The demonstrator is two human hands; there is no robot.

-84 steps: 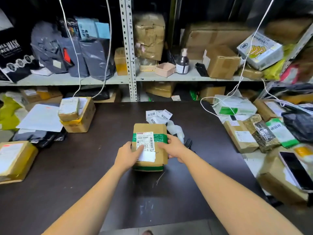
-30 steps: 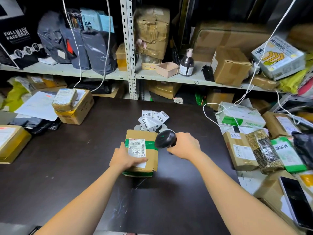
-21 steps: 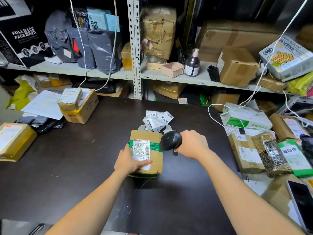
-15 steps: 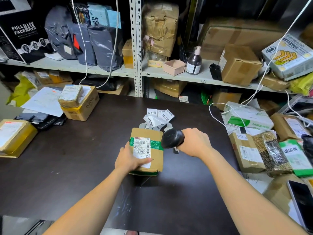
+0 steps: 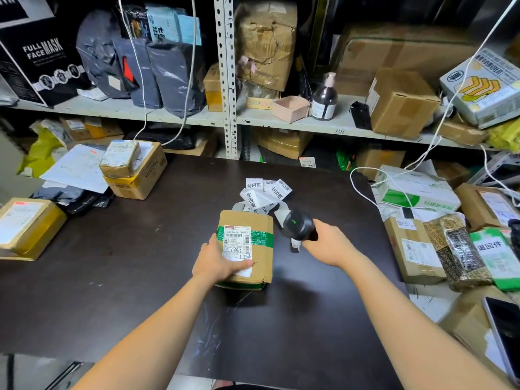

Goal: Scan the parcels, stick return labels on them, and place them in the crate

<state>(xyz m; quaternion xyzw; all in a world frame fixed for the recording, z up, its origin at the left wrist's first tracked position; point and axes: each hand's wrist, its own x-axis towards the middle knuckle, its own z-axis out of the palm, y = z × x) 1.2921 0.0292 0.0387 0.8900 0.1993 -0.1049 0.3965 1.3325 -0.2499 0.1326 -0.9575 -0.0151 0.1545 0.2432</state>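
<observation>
Mid-scan at a dark, scuffed worktable point(image 5: 140, 263). Steadies a small cardboard parcel point(image 5: 253, 260) flat at the table's centre with the left hand point(image 5: 216, 263), thumb across the white shipping label point(image 5: 237, 240), fingers round the near left edge. Clamps the right hand point(image 5: 326, 243) round the handle of a black scanner point(image 5: 298, 228), just beside the parcel's far right corner, a green light lit on its rounded head. Appears to be at the first step for this box: no return label on it yet, sticking and crating to follow. No crate anywhere in view. Just beyond the parcel, a loose heap of white return labels point(image 5: 264, 192) printed in black, curled and overlapping. Plain brown card, soft at the corners, banded once with glossy green tape point(image 5: 261, 238); matte paper label with barcode and handwritten digits. Along the right edge, more taped cartons point(image 5: 413, 254) beside a crinkled patterned pouch point(image 5: 455, 249).
</observation>
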